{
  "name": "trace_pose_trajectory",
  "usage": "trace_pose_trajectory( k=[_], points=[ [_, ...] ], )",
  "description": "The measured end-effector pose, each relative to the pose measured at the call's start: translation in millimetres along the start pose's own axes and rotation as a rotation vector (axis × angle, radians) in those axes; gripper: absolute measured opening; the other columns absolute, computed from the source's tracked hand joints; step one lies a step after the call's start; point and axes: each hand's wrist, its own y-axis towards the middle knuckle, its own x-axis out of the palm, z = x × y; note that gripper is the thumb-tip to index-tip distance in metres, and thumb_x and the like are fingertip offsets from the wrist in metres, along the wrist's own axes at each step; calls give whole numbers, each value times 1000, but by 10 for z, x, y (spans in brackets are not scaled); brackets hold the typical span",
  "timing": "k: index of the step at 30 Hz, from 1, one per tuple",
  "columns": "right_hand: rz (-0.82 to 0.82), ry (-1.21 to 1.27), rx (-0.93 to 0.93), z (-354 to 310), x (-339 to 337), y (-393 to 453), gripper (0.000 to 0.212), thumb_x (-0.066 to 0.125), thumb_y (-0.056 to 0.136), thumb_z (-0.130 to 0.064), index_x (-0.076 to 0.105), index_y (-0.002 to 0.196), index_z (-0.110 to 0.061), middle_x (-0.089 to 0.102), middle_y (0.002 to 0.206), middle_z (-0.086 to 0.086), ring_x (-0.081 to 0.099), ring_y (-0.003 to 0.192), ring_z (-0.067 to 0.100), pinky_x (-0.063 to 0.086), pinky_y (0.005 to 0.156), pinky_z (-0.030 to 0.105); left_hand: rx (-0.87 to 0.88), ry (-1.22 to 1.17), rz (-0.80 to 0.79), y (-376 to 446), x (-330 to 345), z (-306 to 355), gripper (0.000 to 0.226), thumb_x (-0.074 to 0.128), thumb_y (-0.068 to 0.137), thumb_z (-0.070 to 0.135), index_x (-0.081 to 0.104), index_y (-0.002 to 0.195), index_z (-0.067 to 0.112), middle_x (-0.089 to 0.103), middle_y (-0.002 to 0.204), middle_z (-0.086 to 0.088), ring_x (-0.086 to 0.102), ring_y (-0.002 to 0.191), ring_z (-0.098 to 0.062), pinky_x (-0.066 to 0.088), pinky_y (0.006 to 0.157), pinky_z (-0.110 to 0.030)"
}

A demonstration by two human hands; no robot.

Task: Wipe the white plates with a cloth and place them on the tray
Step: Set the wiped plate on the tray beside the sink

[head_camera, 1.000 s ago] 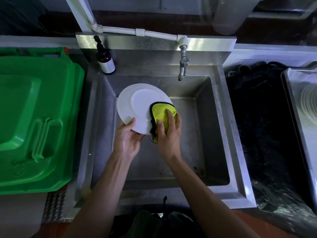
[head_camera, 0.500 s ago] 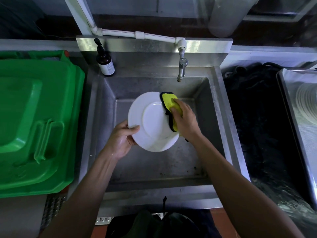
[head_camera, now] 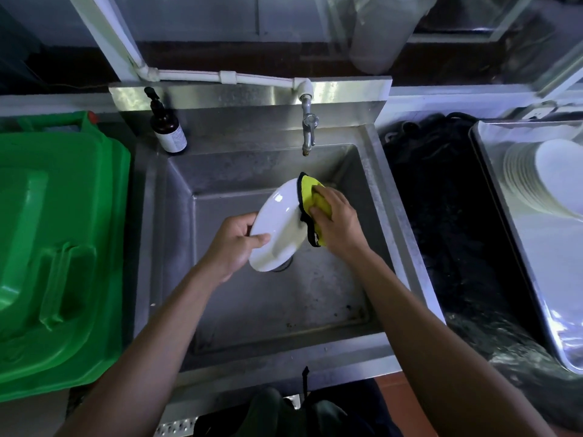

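The left hand [head_camera: 235,244] grips the round white ceramic plate [head_camera: 277,230] by its rim above the steel sink [head_camera: 284,313]. The right hand [head_camera: 336,220] presses a yellow black-edged cloth [head_camera: 310,197] against it. The plate looks rigid, breakable, probably slick; rim grips suit it.

This looks like a dishwashing corner of a working kitchen: a deep stainless-steel sink [head_camera: 268,310] with a plain tap [head_camera: 308,129] fed by an exposed white pipe [head_camera: 227,76] along the wall. A brown pump bottle [head_camera: 166,127] stands on the sink's rim. A green plastic bin lid [head_camera: 56,247] sits at one side, and a metal tray [head_camera: 517,234] holding a stack of white plates [head_camera: 542,178] at the other.
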Motion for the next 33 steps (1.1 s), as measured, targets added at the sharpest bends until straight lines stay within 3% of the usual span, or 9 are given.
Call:
trace_pose_trajectory(
  k=[5,8,9,13,16,20,27,31,33],
  points=[
    [53,-51,10,66,-333,-130,46,61,97,-21,54,142,-22,52,144,1,50,126,15,35,97,18,125,307,13,190,321,168,31,58,81,25,65,97,0,63,81,-14,51,75,-17,38,70,-34],
    [73,-66,2,137,-602,-198,46,64,95,-19,56,140,-20,54,142,0,51,125,15,34,96,15,243,460,30,290,518,348,7,55,85,23,59,81,20,49,67,11,39,60,-5,32,58,-31],
    [87,-64,13,168,-699,-218,46,65,94,-17,57,139,-19,55,141,0,52,125,16,35,96,15,305,523,31,315,588,430,16,54,88,21,54,75,31,44,61,14,36,54,-4,29,53,-28],
    [163,-38,70,343,-1134,-366,45,69,90,-14,62,135,-21,56,139,-1,54,124,17,41,103,26,541,765,14,443,879,710,28,56,92,14,50,81,39,43,54,1,44,51,-25,31,50,-34],
    [225,-44,84,540,-1486,-495,46,70,91,-15,61,136,-20,55,140,-1,53,126,16,40,102,23,749,922,20,538,1174,917,42,65,86,-6,74,118,20,70,72,-16,61,60,-33,39,50,-30],
    [264,-69,97,798,-1939,-621,46,68,93,-17,59,139,-20,54,142,-2,53,126,17,40,100,25,960,1020,-43,703,1652,1164,52,66,79,-19,74,122,10,77,111,-13,76,92,-33,63,62,-42],
    [323,-81,122,1304,-2829,-923,48,67,94,-20,56,142,-22,52,144,-3,53,124,17,39,95,21,1112,1202,-113,1011,2842,1496,61,62,66,-24,75,116,9,78,106,-11,74,75,-40,55,50,-38],
    [353,-48,142,1632,-3312,-1125,46,66,95,-20,56,140,-27,50,144,-8,57,120,20,48,99,35,1142,1233,-149,1082,3599,1655,56,60,66,-18,75,113,10,78,95,-11,73,69,-39,53,49,-37],
    [367,-41,143,1810,-3521,-1212,45,64,96,-19,57,139,-29,51,144,-9,59,116,19,48,95,31,1166,1235,-162,1115,3954,1707,58,57,67,-18,74,114,12,78,98,-7,71,66,-36,54,46,-38]
  ],
)
